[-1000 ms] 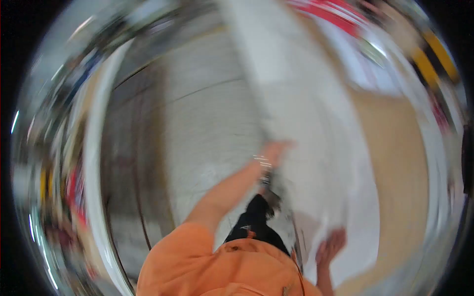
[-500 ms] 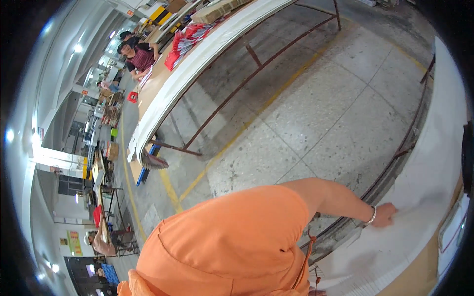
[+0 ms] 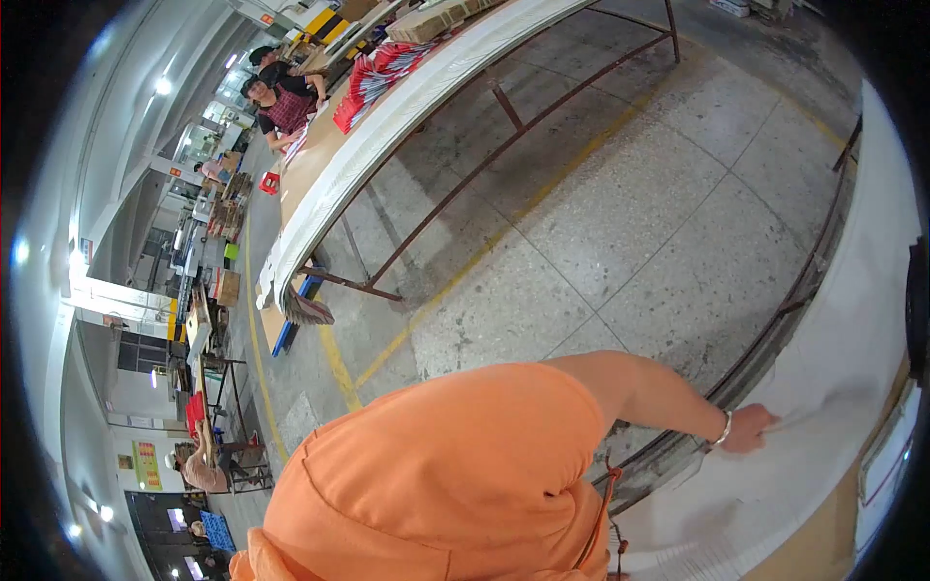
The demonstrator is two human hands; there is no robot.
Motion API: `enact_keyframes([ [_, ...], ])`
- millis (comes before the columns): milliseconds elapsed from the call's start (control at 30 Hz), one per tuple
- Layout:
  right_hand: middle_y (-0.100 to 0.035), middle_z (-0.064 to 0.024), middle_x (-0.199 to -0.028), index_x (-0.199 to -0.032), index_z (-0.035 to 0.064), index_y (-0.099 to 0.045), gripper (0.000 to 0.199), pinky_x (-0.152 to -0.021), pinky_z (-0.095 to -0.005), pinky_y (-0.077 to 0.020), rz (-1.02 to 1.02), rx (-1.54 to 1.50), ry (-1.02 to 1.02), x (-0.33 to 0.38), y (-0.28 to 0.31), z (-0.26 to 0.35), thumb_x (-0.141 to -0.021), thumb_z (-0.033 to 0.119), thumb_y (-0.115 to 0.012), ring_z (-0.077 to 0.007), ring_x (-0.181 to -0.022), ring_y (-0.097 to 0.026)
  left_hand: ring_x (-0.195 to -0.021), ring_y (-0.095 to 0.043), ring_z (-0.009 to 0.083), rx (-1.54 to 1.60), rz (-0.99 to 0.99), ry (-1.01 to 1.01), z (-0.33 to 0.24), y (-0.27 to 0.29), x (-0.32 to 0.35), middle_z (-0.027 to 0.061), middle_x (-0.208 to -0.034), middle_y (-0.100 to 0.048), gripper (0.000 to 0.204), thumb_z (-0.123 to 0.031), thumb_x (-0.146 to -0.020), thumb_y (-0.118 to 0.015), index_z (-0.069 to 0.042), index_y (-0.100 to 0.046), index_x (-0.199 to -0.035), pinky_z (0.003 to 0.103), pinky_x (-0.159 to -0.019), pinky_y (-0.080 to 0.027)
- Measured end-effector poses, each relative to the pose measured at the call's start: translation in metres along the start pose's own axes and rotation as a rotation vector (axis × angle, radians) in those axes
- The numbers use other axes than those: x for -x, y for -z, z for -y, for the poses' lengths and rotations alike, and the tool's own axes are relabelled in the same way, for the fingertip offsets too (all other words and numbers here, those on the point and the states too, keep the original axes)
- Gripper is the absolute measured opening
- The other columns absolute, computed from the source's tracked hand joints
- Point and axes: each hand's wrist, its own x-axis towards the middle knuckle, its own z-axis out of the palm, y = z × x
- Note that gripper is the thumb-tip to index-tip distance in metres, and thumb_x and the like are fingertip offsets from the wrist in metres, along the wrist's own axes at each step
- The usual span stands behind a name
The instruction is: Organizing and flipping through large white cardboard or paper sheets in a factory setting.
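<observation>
Left grip point(image 3: 749, 429), a bare hand, is low over the white sheet point(image 3: 823, 426), fingers directed toward the right rim. Finger detail is soft; cannot tell whether it is closed on the sheet, touching it or just above. Bracelet point(image 3: 725, 428) at the wrist. Right grip: not clearly in view, state not recorded.

Sheet lies along the near bench point(image 3: 668, 443), at right of view, its edge uneven by the bench's dark rail. Brown board point(image 3: 814, 547) shows beyond the sheet.

Step in hand (judgement): left-hand work at the sheet's surface; pressing, smoothing or picking up not distinguishable. Next move (judgement): calls for sight of the fingertips and the sheet's edge, as both lie toward the rim of view.

Outward: orange shirt point(image 3: 436, 455) fills lower centre. Speckled floor point(image 3: 581, 242) separates the near bench from the far bench point(image 3: 387, 145). On the latter: red packets point(image 3: 360, 89), carton point(image 3: 436, 21). Co-worker in apron point(image 3: 288, 114) beside it; another person point(image 3: 203, 474) farther off, lower left.
</observation>
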Motion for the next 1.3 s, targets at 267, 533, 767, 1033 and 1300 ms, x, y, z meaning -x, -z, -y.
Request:
enact_keyframes([
  [267,-0.042,-0.0187,-0.127,-0.125,0.0031,-0.042,0.051,-0.094,-0.044,-0.0338,-0.09,-0.068,0.008,-0.001,-0.034,0.01,-0.092,0.04,-0.032,-0.0306,-0.116,-0.043,-0.085,-0.058,0.0242,0.269,-0.014,0.567,-0.013,0.018,-0.013,0.0165,-0.091,-0.058,0.068,-0.022,-0.05,-0.083,0.005,-0.049,-0.103,0.036,-0.07,-0.046],
  [533,-0.039,-0.0196,-0.13,-0.126,0.0009,-0.041,0.052,-0.095,-0.0445,-0.0328,-0.149,-0.139,0.041,0.005,-0.059,0.016,-0.092,0.039,-0.033,-0.0324,-0.118,-0.04,-0.083,-0.057,0.0341,0.087,-0.007,0.315,-0.002,0.01,-0.004,0.0213,-0.097,-0.057,0.047,-0.016,-0.058,-0.072,0.002,-0.053,-0.098,0.036,-0.078,-0.046],
  [767,-0.037,-0.0204,-0.131,-0.127,-0.001,-0.039,0.053,-0.096,-0.0448,-0.032,-0.202,-0.183,0.072,0.005,-0.067,0.026,-0.092,0.038,-0.034,-0.0339,-0.12,-0.038,-0.078,-0.058,0.0346,0.02,-0.079,0.288,-0.001,0.011,-0.001,0.0206,-0.089,-0.058,0.045,-0.023,-0.054,-0.074,0.002,-0.056,-0.088,0.037,-0.073,-0.047],
  [1033,-0.039,-0.0195,-0.131,-0.127,-0.0022,-0.039,0.057,-0.097,-0.0426,-0.0335,0.06,-0.114,-0.085,0.036,0.023,-0.03,-0.091,0.042,-0.036,-0.0335,-0.12,-0.039,-0.072,-0.06,0.0237,-0.206,0.075,0.372,0.053,0.016,-0.008,0.0164,-0.085,-0.058,0.066,-0.041,-0.061,-0.073,0.008,-0.048,-0.099,0.034,-0.057,-0.049],
  [1300,-0.021,-0.0171,-0.141,-0.136,0.0044,-0.025,0.056,-0.103,-0.0473,-0.0145,0.366,-0.083,-0.303,0.033,0.05,-0.027,-0.091,0.038,-0.028,-0.0333,-0.129,-0.021,-0.056,-0.037,0.0106,0.56,0.606,0.627,0.014,0.061,-0.025,-0.0004,-0.064,-0.044,0.035,-0.034,-0.071,-0.072,-0.003,-0.056,-0.072,0.025,-0.051,-0.035],
])
